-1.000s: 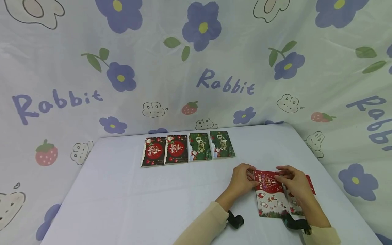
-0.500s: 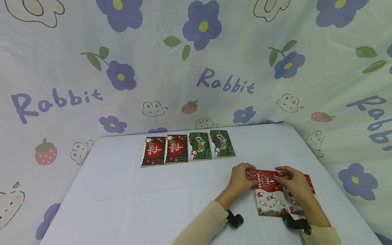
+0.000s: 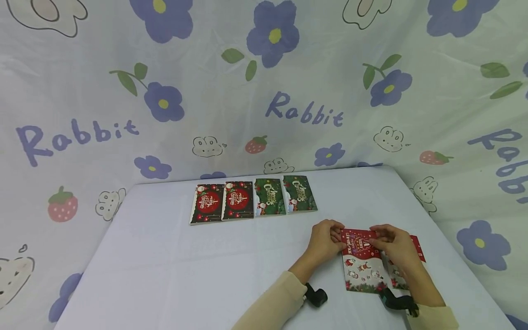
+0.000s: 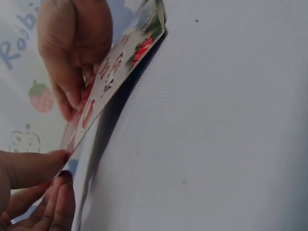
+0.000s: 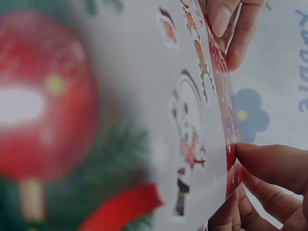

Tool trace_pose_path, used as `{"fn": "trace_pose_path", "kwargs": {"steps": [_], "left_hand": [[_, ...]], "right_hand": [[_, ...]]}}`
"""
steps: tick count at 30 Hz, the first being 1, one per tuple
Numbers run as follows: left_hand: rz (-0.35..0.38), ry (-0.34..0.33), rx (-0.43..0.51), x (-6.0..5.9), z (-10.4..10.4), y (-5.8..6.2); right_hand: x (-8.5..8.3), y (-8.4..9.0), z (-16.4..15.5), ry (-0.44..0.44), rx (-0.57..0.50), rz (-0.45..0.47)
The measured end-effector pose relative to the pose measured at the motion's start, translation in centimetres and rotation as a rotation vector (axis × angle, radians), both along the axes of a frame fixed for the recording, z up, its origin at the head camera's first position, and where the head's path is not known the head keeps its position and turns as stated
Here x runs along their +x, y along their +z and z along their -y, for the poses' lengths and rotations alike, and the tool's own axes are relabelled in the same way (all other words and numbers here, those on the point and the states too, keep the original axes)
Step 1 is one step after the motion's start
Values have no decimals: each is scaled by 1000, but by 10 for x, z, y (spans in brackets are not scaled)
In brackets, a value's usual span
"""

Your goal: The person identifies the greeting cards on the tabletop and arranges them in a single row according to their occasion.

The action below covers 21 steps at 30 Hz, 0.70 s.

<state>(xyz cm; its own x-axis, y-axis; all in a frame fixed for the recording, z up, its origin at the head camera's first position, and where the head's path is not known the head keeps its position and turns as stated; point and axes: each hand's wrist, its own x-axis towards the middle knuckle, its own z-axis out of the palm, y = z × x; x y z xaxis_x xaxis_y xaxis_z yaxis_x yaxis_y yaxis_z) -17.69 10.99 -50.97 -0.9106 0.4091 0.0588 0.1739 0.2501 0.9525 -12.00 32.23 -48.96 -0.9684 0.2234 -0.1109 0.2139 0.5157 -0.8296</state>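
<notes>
Two hands meet over a red and white Christmas card (image 3: 363, 266) at the near right of a white-covered desk (image 3: 206, 266). The left hand (image 3: 326, 243) pinches the card's far left corner between thumb and curled fingers. The right hand (image 3: 398, 250) curls its fingers over the card's far right edge, its grip closed on the paper. In the left wrist view the card (image 4: 115, 72) stands tilted, its far end lifted while its near end is low to the cloth. A second card of the same design (image 3: 414, 256) lies just beneath and to the right, mostly hidden by the right hand.

Compared with half a second and a second ago, very little has moved. Both hands stay at the same two places on the card, and the card has shifted only slightly toward the far side. The person appears to be settling the hold and separating the top card from the one beneath, rather than carrying it anywhere yet.

Four more cards lie in a row at the far middle of the desk: two dark red ones (image 3: 222, 201) on the left, two green ones (image 3: 284, 196) on the right, edges touching. A floral cloth printed with "Rabbit" (image 3: 303, 112) hangs behind.
</notes>
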Motion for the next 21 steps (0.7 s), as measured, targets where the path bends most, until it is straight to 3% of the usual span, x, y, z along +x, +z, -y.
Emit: {"fn": "trace_pose_path", "kwargs": {"steps": [8,14,21], "left_hand": [[15,-2,38,-1,5,-2],[55,-55,90,1,8,-4],[46,-92,69,3,9,-4]], "right_hand": [[-5,3,2,-29,-35,-78],[-10,8,3,-66,-32,-110],[-19,11,4,-82,-8,-103]]}}
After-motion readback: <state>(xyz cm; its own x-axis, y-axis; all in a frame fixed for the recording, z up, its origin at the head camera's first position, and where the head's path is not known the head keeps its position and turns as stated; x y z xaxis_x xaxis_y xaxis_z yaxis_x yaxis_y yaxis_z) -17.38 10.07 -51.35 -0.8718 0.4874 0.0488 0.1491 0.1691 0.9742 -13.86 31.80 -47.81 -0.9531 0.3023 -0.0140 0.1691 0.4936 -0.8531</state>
